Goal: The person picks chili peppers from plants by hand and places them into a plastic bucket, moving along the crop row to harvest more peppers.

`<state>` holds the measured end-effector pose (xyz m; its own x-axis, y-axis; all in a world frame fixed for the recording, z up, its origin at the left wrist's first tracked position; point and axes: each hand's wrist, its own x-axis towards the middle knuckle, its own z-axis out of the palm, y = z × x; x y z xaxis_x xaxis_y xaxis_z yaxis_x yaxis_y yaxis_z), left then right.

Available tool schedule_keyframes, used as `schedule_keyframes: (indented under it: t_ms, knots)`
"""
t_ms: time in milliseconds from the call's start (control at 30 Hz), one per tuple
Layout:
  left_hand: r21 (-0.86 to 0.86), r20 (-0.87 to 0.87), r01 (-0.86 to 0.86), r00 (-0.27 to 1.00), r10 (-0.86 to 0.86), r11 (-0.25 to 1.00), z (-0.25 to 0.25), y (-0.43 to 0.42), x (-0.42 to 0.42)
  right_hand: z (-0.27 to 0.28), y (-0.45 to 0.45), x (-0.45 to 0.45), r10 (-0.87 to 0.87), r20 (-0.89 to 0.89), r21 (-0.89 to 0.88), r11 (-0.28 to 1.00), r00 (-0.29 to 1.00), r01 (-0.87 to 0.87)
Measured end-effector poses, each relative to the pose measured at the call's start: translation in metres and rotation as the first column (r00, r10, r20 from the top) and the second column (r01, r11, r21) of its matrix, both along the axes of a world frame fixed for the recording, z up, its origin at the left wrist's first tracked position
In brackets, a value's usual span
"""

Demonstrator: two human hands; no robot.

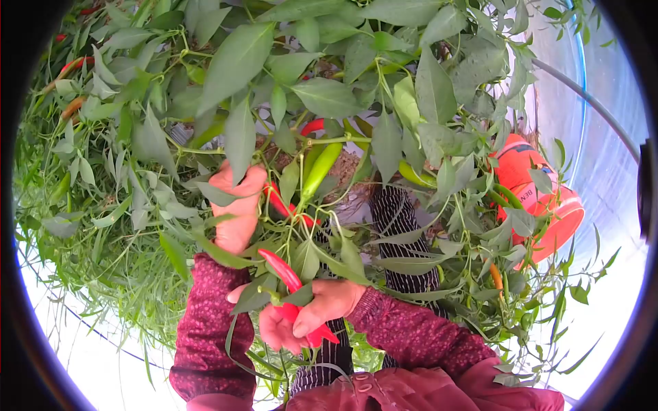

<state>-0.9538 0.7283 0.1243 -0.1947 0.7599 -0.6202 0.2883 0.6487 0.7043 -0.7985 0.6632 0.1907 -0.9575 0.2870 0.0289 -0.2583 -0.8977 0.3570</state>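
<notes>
Red peppers (322,335) were gripped by the right hand (308,316), while another red pepper (277,198), aligned ten-to-four, was noted at three o'clock from the nearer left hand (236,209), whose finger closure could not be determined.

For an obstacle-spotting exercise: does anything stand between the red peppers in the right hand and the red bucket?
Yes: green leaves lie between the red peppers and the red bucket, some partly covering it.

Carrier: brown ground (347,166), visible near dial centre, largely leaf-screened | 3 o'clock: red-orange bucket (541,202), base contact hidden
</notes>
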Motion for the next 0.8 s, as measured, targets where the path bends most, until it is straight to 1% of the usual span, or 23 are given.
schedule_keyframes:
  t_ms: [33, 100, 133, 167, 200, 233, 267, 300, 367, 400, 433, 467, 500, 533, 567, 600, 633, 700, 733, 767, 800]
  knots:
    - [-0.002, 0.002, 0.001, 1.000, -0.001, 1.000, 0.000, 0.000, -0.004, 0.002, -0.002, -0.002, -0.021, -0.024, -0.026, 0.999, 0.999, 0.020]
    - [-0.042, 0.093, -0.015, 0.996, 0.019, 0.999, 0.000, 0.001, -0.010, 0.004, 0.002, 0.001, -0.007, -0.016, -0.021, 1.000, 1.000, 0.007]
    - [-0.115, 0.061, -0.029, 0.997, 0.037, 0.993, 0.009, 0.012, -0.003, 0.003, 0.004, 0.002, -0.007, -0.057, -0.027, 1.000, 0.998, 0.005]
    - [-0.116, 0.063, -0.029, 0.997, 0.036, 0.993, 0.010, 0.015, 0.001, 0.001, 0.005, 0.002, -0.006, -0.097, -0.032, 0.999, 0.995, 0.003]
    - [-0.180, 0.087, -0.115, 0.987, 0.132, 0.977, 0.010, 0.016, 0.003, -0.002, -0.007, 0.001, 0.051, -0.125, -0.016, 0.998, 0.991, -0.053]
    - [-0.245, 0.104, -0.197, 0.968, 0.228, 0.949, 0.008, 0.016, 0.004, -0.001, -0.004, 0.001, 0.050, -0.124, -0.017, 0.998, 0.991, -0.053]
    - [-0.182, 0.162, -0.160, 0.968, 0.190, 0.970, 0.006, 0.008, 0.001, 0.002, 0.002, 0.001, 0.129, -0.148, 0.111, 0.987, 0.981, -0.113]
    - [-0.184, 0.163, -0.159, 0.968, 0.190, 0.970, 0.008, 0.004, -0.004, 0.002, 0.003, 0.000, 0.209, -0.162, 0.239, 0.957, 0.965, -0.167]
    - [-0.047, 0.092, 0.080, 0.993, -0.075, 0.996, 0.021, 0.005, -0.009, 0.005, -0.011, -0.006, 0.183, -0.158, 0.235, 0.962, 0.970, -0.143]
    - [0.017, 0.164, -0.082, 0.983, 0.078, 0.997, 0.024, 0.007, -0.005, 0.002, -0.013, -0.008, 0.163, -0.161, 0.264, 0.958, 0.973, -0.116]
    - [-0.071, 0.136, -0.122, 0.982, 0.131, 0.990, 0.030, 0.016, -0.007, 0.002, -0.009, -0.009, 0.143, -0.164, 0.293, 0.952, 0.976, -0.090]
    - [-0.044, 0.065, -0.154, 0.985, 0.157, 0.987, 0.025, 0.016, -0.012, -0.001, 0.002, -0.005, 0.173, -0.107, 0.270, 0.953, 0.979, -0.139]
    - [-0.015, -0.004, -0.185, 0.983, 0.185, 0.983, 0.023, 0.017, -0.017, -0.001, 0.014, -0.001, 0.176, -0.110, 0.283, 0.949, 0.978, -0.139]
    - [-0.002, -0.008, -0.186, 0.983, 0.186, 0.983, 0.028, 0.021, -0.020, -0.001, 0.024, 0.005, 0.112, -0.008, 0.212, 0.971, 0.994, -0.108]
    - [0.053, -0.047, -0.202, 0.978, 0.204, 0.978, 0.034, 0.021, -0.022, 0.000, 0.033, 0.012, 0.049, 0.107, 0.133, 0.989, 0.993, -0.063]
    - [0.108, -0.085, -0.215, 0.971, 0.225, 0.971, 0.038, 0.018, -0.022, -0.002, 0.041, 0.019, -0.006, 0.164, 0.020, 1.000, 0.986, 0.002]
    - [0.161, -0.127, -0.219, 0.963, 0.240, 0.962, 0.044, 0.016, -0.025, -0.008, 0.034, 0.015, -0.224, 0.269, 0.031, 0.974, 0.937, 0.224]
    - [0.290, -0.122, -0.255, 0.946, 0.300, 0.922, 0.071, 0.035, -0.009, -0.018, 0.039, 0.025, -0.299, 0.236, 0.063, 0.954, 0.925, 0.292]
    - [0.339, -0.204, -0.200, 0.938, 0.279, 0.920, 0.083, 0.035, -0.011, -0.017, 0.042, 0.027, -0.301, 0.237, 0.070, 0.954, 0.924, 0.293]
    - [0.374, -0.288, -0.138, 0.923, 0.256, 0.917, 0.097, 0.031, -0.016, -0.013, 0.042, 0.026, -0.338, 0.324, 0.047, 0.938, 0.883, 0.342]
    - [0.412, -0.268, -0.045, 0.949, 0.168, 0.910, 0.115, 0.030, -0.025, -0.012, 0.042, 0.025, -0.369, 0.409, 0.028, 0.919, 0.835, 0.392]
